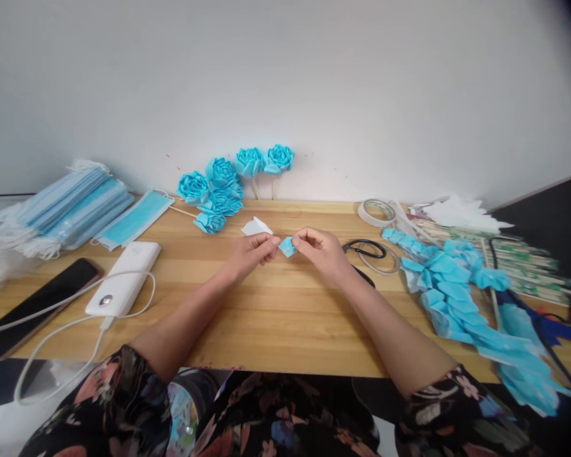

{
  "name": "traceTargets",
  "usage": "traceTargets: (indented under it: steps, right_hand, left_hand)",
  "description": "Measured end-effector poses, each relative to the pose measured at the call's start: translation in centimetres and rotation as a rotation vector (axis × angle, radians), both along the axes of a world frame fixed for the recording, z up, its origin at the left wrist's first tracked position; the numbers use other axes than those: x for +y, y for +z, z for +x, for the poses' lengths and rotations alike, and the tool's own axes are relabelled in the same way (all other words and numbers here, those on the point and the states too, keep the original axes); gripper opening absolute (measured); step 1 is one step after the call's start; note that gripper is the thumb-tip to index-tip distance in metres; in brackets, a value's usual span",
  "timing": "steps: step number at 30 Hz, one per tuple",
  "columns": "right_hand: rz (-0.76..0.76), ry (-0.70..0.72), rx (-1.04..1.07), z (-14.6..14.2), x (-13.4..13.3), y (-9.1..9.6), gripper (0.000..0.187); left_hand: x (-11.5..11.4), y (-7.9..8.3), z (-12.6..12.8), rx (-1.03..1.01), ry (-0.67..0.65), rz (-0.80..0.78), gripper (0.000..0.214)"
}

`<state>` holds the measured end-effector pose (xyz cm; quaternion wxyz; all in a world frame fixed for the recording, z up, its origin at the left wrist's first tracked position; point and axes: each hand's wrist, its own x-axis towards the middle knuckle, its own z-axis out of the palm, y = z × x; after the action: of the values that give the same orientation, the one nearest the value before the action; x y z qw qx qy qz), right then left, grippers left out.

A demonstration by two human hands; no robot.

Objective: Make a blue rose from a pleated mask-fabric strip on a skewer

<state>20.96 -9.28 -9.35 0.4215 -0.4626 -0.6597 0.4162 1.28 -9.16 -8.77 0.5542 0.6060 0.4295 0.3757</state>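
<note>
A small piece of blue mask fabric (pixel 288 247) is stretched between my two hands, above the middle of the wooden table (pixel 285 324). My left hand (pixel 254 254) pinches its left corner between thumb and fingers. At the opposite corner, my right hand (pixel 320 251) is closed in a pinch. Just behind my left hand lies a white piece of fabric (pixel 257 226). Black-handled scissors (pixel 368 249) rest to the right of my right hand, partly hidden by it.
Blue fabric flowers (pixel 221 190) on sticks lean by the wall. Stacked masks (pixel 71 203), a phone (pixel 42 304) and a cabled white power bank (pixel 126 276) lie left. A tape roll (pixel 375 213), blue fabric petals (pixel 450 285) and green-white wrapped sticks (pixel 528 266) are right.
</note>
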Motion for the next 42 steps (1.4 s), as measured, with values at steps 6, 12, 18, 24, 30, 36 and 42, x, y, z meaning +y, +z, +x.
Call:
traceTargets:
  steps: [6, 12, 18, 24, 30, 36, 42]
  right_hand:
    - [0.004, 0.005, 0.008, -0.1, 0.0, 0.0, 0.024]
    - [0.005, -0.022, 0.002, -0.2, -0.1, -0.2, 0.024]
    - [-0.036, -0.022, 0.076, -0.2, 0.1, -0.3, 0.028]
    - [-0.052, 0.025, 0.204, 0.6, 0.6, -0.4, 0.041]
    - [-0.063, 0.075, 0.111, 0.6, 0.4, -0.1, 0.032]
    - [-0.061, 0.032, 0.078, 0.4, 0.3, 0.2, 0.024]
    - [-0.006, 0.019, -0.008, 0.4, 0.3, 0.2, 0.022]
  left_hand:
    - [0.1, -0.6, 0.3, 0.003, -0.040, -0.010, 0.038]
    - [0.2, -0.7, 0.1, 0.016, -0.075, -0.009, 0.034]
    - [0.2, -0.5, 0.0, 0.007, -0.065, 0.011, 0.031]
    - [0.4, -0.7, -0.1, -0.010, 0.009, -0.008, 0.031]
    - [0.3, -0.5, -0.1, -0.041, 0.033, -0.020, 0.030]
    - [0.1, -0.2, -0.1, -0.028, -0.046, -0.042, 0.032]
    - [0.4, 0.1, -0.6, -0.045, -0.009, -0.045, 0.036]
